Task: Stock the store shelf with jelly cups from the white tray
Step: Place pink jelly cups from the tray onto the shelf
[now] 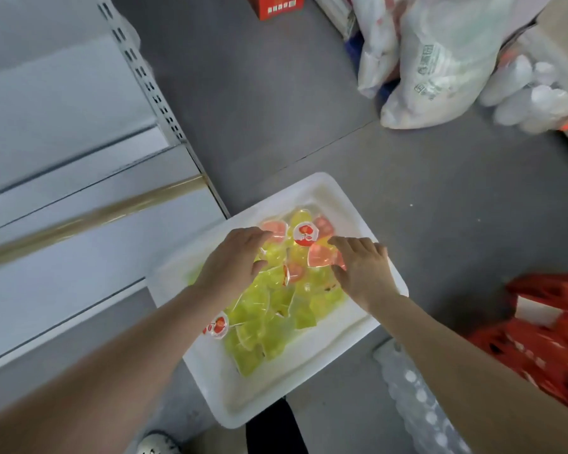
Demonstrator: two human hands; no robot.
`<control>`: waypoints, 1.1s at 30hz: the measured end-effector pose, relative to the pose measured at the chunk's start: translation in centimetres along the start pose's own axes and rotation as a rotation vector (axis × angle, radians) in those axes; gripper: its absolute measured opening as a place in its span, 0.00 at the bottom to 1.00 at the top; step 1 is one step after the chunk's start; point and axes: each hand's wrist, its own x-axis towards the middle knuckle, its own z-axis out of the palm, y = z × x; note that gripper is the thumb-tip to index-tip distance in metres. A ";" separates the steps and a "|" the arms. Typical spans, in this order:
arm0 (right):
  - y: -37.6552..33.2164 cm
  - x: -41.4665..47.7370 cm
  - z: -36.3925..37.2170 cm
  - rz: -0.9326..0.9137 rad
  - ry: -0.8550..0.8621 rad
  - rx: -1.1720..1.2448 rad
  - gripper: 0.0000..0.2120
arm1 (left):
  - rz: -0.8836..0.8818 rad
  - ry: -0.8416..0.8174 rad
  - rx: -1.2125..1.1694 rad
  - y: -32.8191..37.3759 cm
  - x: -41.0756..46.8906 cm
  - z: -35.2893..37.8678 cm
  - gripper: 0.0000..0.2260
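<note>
Now | left hand (233, 257), right hand (361, 267) on jelly cups (269, 309) | in white tray (243, 404)

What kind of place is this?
Probably a shop aisle during restocking: white metal shelving with slotted uprights on the left, a white tray of jelly cups on the floor, and bagged goods nearby.

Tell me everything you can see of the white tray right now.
The white tray is shallow, rectangular and plastic-looking, with rounded corners and a raised rim. It lies flat on the grey floor beside the shelf. It holds a loose pile of green and pink jelly cups; the left hand and right hand touch them.
</note>
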 end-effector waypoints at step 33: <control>-3.1 1.8 1.9 -0.013 -0.046 -0.066 0.29 | -0.110 -0.043 0.061 -0.2 -2.5 0.5 0.31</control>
